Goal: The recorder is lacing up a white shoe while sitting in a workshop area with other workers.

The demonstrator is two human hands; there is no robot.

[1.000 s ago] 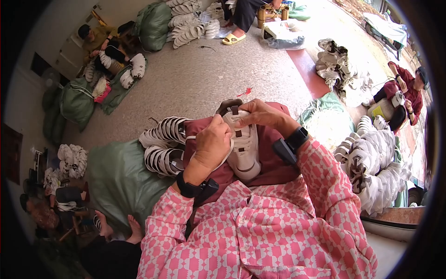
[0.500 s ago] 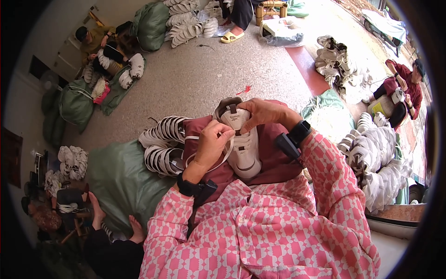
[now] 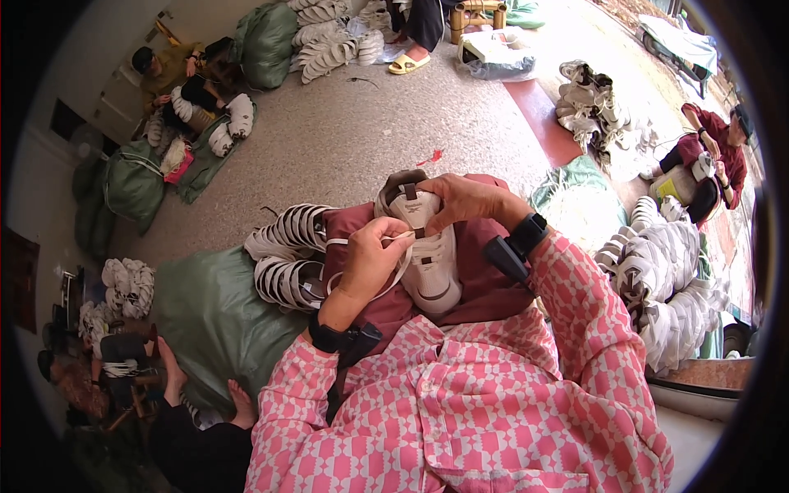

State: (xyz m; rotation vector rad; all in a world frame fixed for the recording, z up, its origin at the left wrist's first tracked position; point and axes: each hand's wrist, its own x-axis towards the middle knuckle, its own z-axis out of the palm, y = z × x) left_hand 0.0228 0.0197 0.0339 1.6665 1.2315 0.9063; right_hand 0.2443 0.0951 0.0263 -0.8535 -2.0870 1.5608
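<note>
Across my lap lies a cream sneaker (image 3: 434, 275), its toe toward me and its padded collar pointing away. My left hand (image 3: 374, 256) is closed in a pinch on a white shoelace (image 3: 406, 264) beside the tongue; the lace loops down over my dark red trousers. With thumb and fingers my right hand (image 3: 460, 201) grips the sneaker's tongue (image 3: 414, 210) at its upper right edge. The right fingertips behind the tongue are partly hidden. Rows of nested white shoe uppers (image 3: 288, 275) rest at my left knee.
A large green sack (image 3: 218, 316) stands at my left. Piles of white shoe uppers (image 3: 666, 279) sit to the right. Co-workers sit at the far left (image 3: 168, 74), near left (image 3: 78, 382) and right (image 3: 723, 156). A red scrap (image 3: 431, 157) lies on the speckled floor.
My left hand shifts slightly at the tongue, the lace still pinched. The right hand and the sneaker stay almost in place.
</note>
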